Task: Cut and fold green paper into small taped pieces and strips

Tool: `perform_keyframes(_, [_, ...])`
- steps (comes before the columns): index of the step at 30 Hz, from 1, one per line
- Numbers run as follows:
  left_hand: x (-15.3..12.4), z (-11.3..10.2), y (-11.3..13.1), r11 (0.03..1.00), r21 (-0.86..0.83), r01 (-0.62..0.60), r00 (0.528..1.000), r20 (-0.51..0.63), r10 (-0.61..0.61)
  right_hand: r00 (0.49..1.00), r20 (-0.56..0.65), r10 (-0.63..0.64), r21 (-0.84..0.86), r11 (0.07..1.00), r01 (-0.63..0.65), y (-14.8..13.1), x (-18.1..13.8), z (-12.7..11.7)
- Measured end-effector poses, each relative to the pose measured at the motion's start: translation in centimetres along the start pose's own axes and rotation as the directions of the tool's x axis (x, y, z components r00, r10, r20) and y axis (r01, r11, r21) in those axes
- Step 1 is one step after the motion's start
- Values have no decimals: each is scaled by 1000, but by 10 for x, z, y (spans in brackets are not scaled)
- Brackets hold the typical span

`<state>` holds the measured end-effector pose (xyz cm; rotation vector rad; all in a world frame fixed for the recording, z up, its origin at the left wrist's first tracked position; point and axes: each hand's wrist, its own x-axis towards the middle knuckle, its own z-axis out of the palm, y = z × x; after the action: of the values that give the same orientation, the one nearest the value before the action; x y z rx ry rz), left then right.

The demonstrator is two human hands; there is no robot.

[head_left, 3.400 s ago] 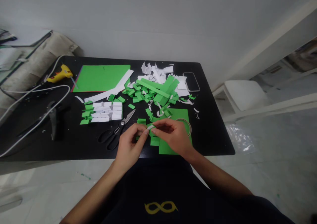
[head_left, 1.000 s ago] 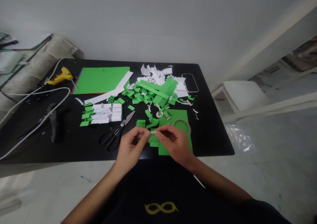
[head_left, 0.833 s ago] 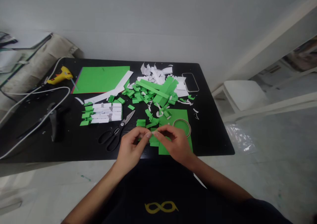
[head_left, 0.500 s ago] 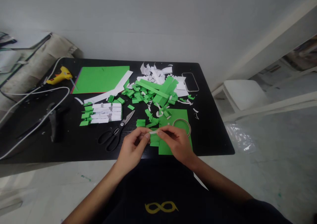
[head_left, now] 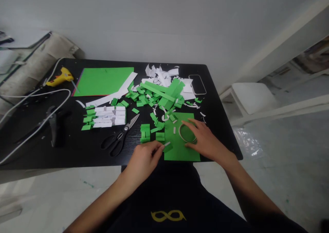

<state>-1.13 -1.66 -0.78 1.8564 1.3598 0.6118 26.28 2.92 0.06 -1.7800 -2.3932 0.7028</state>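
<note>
Between the thumb and fingertips of my left hand (head_left: 147, 157) is pinched a narrow white strip (head_left: 167, 144); whether green paper is attached to it I cannot tell. My right hand (head_left: 205, 138) is spread around a roll of tape (head_left: 181, 133), thumb on the near side and fingers on the far side. The roll lies flat on a green paper sheet (head_left: 177, 154) at the table's front edge. Just beyond my left hand are a folded green paper piece (head_left: 160, 136) and a small stack of green pieces (head_left: 145, 131).
Black scissors (head_left: 120, 137) lie left of my hands, near a white-and-green folded paper assembly (head_left: 110, 116). Behind are heaped green paper pieces (head_left: 154, 95) and white scraps (head_left: 164, 76). A yellow glue gun (head_left: 61, 77) and white cable (head_left: 65, 104) occupy the left side. A phone-shaped frame (head_left: 197, 84) lies back right.
My right hand has let go of the small piece and moved right to the tape roll, fingers spreading. The left hand keeps the white strip and has shifted slightly right and nearer me.
</note>
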Motion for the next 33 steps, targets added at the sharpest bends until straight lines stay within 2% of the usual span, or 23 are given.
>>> perform_keyframes(4, [7, 6, 2, 991, 111, -73, 997, 16, 71, 999, 29, -36, 10, 999, 36, -4, 0, 1])
perform_keyframes(8, [12, 18, 2, 974, 213, -82, 994, 89, 64, 998, 11, -55, 24, 998, 55, -8, 1, -4])
perform_keyframes(10, [13, 26, 0, 960, 269, -77, 994, 93, 54, 998, -33, -61, 82, 995, 64, -9, 0, -8])
perform_keyframes(13, [14, 29, -1, 947, 306, -101, 995, 22, 100, 988, -131, -86, 267, 956, 119, -10, -2, -15])
perform_keyframes(15, [13, 19, -2, 955, 270, -123, 989, -47, 141, 981, -159, -111, 417, 893, 168, -11, -4, -18])
perform_keyframes(17, [9, -3, -4, 974, 201, -105, 985, -118, 130, 981, -148, -127, 547, 816, 188, -13, -5, -19])
perform_keyframes(20, [0, -48, -14, 975, 212, 66, 974, -227, -16, 985, -122, -119, 678, 715, 170, -17, -3, -16])
perform_keyframes(22, [-7, -75, -26, 929, 298, 219, 959, -239, -149, 988, -100, -121, 764, 627, 154, -20, -1, -12])
perform_keyframes(24, [-15, -94, -41, 862, 394, 319, 944, -216, -250, 988, -81, -135, 847, 513, 139, -22, 3, -7])
perform_keyframes(27, [-26, -107, -62, 798, 478, 367, 930, -182, -319, 988, -70, -140, 922, 369, 117, -24, 8, -2])
perform_keyframes(29, [-31, -109, -73, 771, 521, 365, 931, -189, -313, 988, -47, -147, 948, 306, 90, -26, 10, 0])
perform_keyframes(31, [-33, -108, -79, 757, 553, 349, 936, -172, -306, 985, -19, -174, 961, 269, 66, -28, 10, 0])
perform_keyframes(33, [-33, -107, -80, 752, 568, 334, 940, -144, -308, 980, -8, -198, 958, 281, 65, -31, 9, -1])
